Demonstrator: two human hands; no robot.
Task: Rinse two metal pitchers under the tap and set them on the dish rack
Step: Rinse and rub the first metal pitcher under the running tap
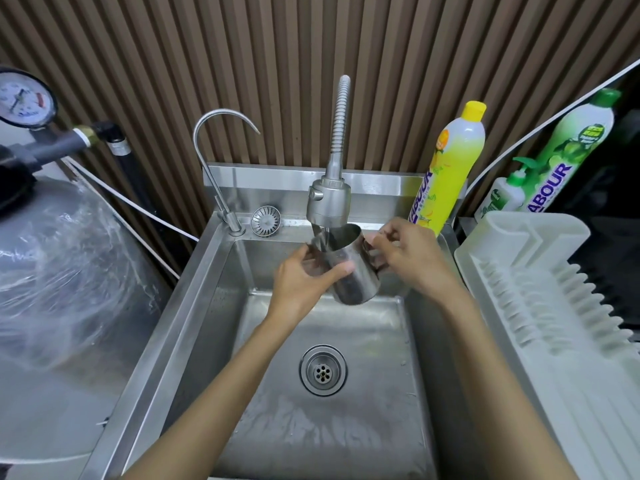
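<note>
Nearest, two bare forearms reach up over the sink (194, 306), whose floor is wet around the drain (322, 370). Just beyond the drain, both hands hold one pitcher (353, 275) in the air above the basin, clear of the floor and walls. The left hand (301, 282) wraps the pitcher's body from the left, thumb laid across the front. The right hand (412, 254) has its fingers curled at the handle side, near the rim; whether they close on the handle itself I cannot tell. The pitcher is tilted, its mouth up and away, right under the tap (329, 202), and a thin stream of water runs from the spray head into it. To the right of the sink lies the white rack (540, 292), well apart from the pitcher. On the back ledge sit a strainer (266, 220) and a thin curved spout (214, 140). Farther right stand a yellow bottle (446, 168) and a green bottle (568, 157). At far left is a wrapped tank (62, 271) with a gauge (24, 100) above it.
</note>
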